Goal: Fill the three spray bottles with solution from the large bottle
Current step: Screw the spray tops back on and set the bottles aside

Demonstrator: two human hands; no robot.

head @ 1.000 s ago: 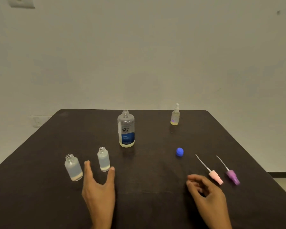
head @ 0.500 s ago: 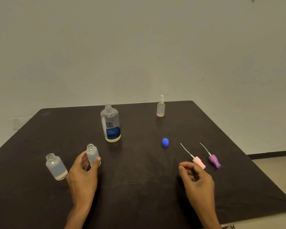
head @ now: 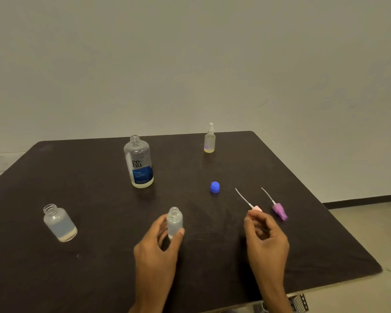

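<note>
The right hand [head: 265,236] hovers with fingers loosely curled, holding nothing; its fingertips sit just short of the pink spray-pump head [head: 256,208], which lies on the dark bench [head: 99,267] directly ahead, its white dip tube running away and to the left. The left hand [head: 157,247] grips the small clear open-necked spray bottle [head: 174,222], upright, thumb and fingers round its lower body. Judged from this, capping comes next: the right hand is nearer the pump. The large clear blue-labelled bottle [head: 139,163] stands uncapped beyond, its blue cap [head: 215,187] apart to the right.
</note>
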